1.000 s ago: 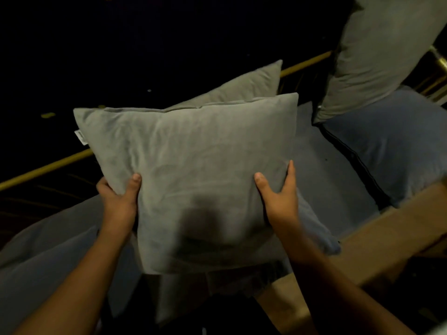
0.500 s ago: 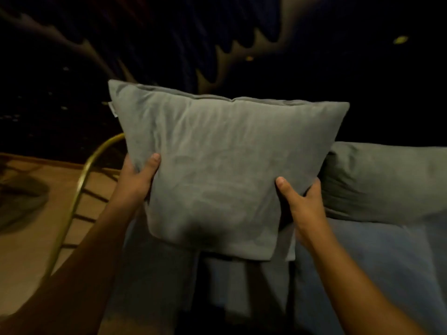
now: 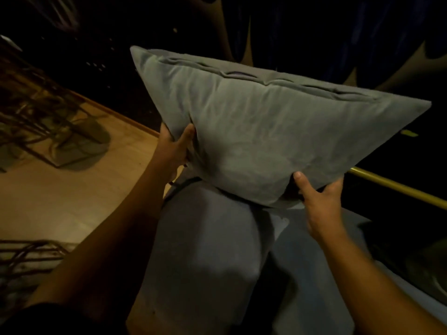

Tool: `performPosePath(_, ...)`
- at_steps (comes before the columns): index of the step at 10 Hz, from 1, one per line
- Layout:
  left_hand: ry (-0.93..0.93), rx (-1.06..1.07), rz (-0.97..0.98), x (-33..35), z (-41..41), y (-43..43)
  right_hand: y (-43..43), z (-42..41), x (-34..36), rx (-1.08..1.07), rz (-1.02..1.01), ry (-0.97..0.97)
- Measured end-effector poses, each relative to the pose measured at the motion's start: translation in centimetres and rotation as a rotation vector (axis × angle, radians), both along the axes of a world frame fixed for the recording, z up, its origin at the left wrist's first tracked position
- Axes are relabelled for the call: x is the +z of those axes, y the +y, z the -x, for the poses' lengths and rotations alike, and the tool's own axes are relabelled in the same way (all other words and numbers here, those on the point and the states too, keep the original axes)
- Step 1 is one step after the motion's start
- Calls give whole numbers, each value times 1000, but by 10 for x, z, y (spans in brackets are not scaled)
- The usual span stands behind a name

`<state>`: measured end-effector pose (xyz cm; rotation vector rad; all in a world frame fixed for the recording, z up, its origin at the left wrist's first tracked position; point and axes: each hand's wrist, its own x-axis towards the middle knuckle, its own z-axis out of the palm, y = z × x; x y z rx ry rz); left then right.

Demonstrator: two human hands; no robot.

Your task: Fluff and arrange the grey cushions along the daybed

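Grey cushion gripped by left hand, right hand, over daybed, wooden floor

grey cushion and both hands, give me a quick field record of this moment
held item: grey cushion, tilted, zip edge up
left hand: grip on cushion's left side
right hand: grip on lower right corner
below: blue-grey bolster on daybed
rail: brass bar at right
floor: wood at left

Both hands hold a grey cushion up above the blue-grey bolster of the daybed. The left hand grips its left edge, the right hand its lower right. A brass rail runs at right; wooden floor lies left.
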<state>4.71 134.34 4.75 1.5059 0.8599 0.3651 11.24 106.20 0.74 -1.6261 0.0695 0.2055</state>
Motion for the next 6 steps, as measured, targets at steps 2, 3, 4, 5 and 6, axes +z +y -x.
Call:
performPosePath(2,100,-70,62,-56,-13,22,30,0,-67,93,64,159)
performPosePath(3,211,-84,69,-80,-14,18,40,0,-88,159,123,221)
performPosePath(4,248,-82,-48,-83,-18,4,44,-14,-86,166,188,336)
performPosePath(5,291,-48,-146,-87,-18,-5,35,-28,-76,195,267,385)
performPosePath(6,388,-168,-238,-80,-7,-13,17,-29,-53,184,415,352)
